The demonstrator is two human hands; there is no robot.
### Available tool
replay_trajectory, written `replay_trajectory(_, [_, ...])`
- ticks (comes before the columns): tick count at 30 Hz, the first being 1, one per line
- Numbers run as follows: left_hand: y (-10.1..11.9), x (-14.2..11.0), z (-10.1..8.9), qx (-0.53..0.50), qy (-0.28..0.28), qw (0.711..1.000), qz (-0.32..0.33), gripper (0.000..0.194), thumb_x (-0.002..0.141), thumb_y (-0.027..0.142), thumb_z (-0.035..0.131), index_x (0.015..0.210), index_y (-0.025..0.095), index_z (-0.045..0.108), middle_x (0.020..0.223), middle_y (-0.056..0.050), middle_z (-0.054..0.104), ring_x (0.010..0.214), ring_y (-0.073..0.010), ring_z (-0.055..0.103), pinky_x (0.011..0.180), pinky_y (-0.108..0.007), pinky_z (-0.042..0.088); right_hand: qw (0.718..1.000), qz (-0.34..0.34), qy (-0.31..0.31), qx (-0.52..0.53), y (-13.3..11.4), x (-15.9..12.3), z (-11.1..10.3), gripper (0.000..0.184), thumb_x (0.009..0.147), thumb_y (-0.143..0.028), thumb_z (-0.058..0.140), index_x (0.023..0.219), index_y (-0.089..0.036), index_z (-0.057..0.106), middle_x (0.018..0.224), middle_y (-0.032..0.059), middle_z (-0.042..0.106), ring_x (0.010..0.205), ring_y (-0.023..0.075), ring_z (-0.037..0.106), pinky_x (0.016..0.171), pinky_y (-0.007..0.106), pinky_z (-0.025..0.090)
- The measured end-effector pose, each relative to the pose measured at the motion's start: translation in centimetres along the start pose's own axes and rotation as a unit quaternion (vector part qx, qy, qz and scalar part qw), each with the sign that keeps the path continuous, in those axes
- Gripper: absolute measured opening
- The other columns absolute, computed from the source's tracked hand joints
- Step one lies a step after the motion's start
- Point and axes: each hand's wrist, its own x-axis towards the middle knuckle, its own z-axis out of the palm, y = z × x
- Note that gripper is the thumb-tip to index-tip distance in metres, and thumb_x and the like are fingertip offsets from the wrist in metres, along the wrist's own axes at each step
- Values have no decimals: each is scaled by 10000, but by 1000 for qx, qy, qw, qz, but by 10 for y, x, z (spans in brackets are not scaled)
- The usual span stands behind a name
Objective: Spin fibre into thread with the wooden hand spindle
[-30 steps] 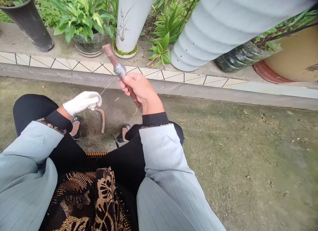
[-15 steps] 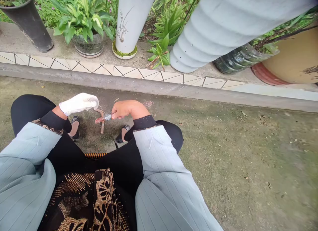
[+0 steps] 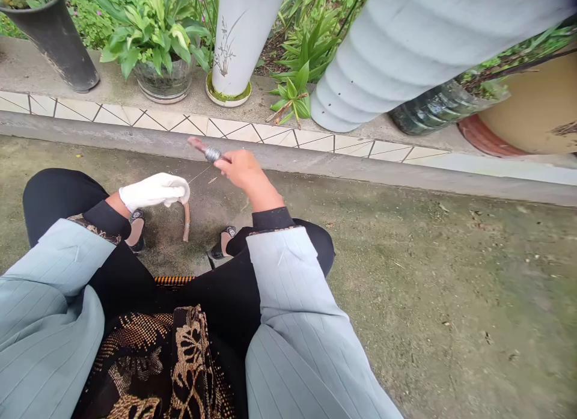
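My bare right hand (image 3: 241,168) is closed around one end of a short brown stick (image 3: 196,144), which points up and to the left. Thin silvery wire (image 3: 213,154) is wound in a coil about the stick's middle. From the coil a fine strand runs down to my left hand (image 3: 155,190), which wears a white glove and pinches the strand between curled fingers. Below the glove, a bent wooden stick (image 3: 186,223) lies on the ground between my shoes, its upper part hidden by the glove.
A low tiled ledge (image 3: 243,131) crosses ahead of me. On it stand a dark pot (image 3: 58,43), a clear pot with a leafy plant (image 3: 164,79), a white vase (image 3: 234,46) and a large ribbed white container (image 3: 383,58). Concrete ground (image 3: 451,275) stretches to my right.
My right hand has lifted up and away with the stick, tilting its free end upward. My gloved left hand has shifted slightly right and down. The strand between them now stretches straighter.
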Motion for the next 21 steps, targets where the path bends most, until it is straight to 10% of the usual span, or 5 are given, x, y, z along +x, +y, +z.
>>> replay_trajectory(5, [2, -6, -4, 48, 11, 999, -18, 391, 821, 503, 607, 789, 115, 649, 742, -55, 644, 508, -71, 475, 482, -187, 375, 937, -3, -275, -216, -12, -7, 17, 224, 849, -309, 585, 764, -125, 681, 718, 97, 663, 644, 159, 564, 608, 284, 371])
replay_trajectory(11, [-18, -1, -11, 37, 62, 997, -5, 368, 826, 474, 612, 775, 110, 632, 682, -35, 606, 527, -76, 481, 494, -180, 396, 854, -150, -498, -24, -23, -20, 16, 163, 828, -265, 593, 728, -148, 646, 617, -19, 600, 523, 67, 479, 537, 214, 364])
replay_trajectory(14, [-22, 3, -10, -3, 71, 997, 10, 388, 826, 491, 612, 801, 105, 626, 646, -21, 577, 526, -80, 482, 494, -182, 404, 892, -191, -386, 137, -21, -20, 5, 210, 843, -318, 594, 737, -137, 610, 635, -21, 596, 519, 47, 467, 505, 179, 359])
replay_trajectory(17, [-21, 6, -5, -39, 59, 997, 20, 402, 853, 503, 585, 808, 105, 618, 636, -16, 558, 502, -68, 456, 486, -177, 407, 944, -153, -142, 257, -11, -13, -4, 272, 897, -381, 529, 820, -131, 601, 633, -13, 585, 499, 46, 440, 465, 165, 342])
replay_trajectory(21, [-10, 3, 1, -37, 9, 999, 24, 403, 864, 498, 587, 806, 101, 627, 727, -55, 609, 517, -59, 454, 499, -176, 418, 988, -20, 18, 151, 3, 0, -4, 291, 919, -369, 486, 876, -123, 634, 678, 32, 629, 537, 82, 500, 495, 196, 366])
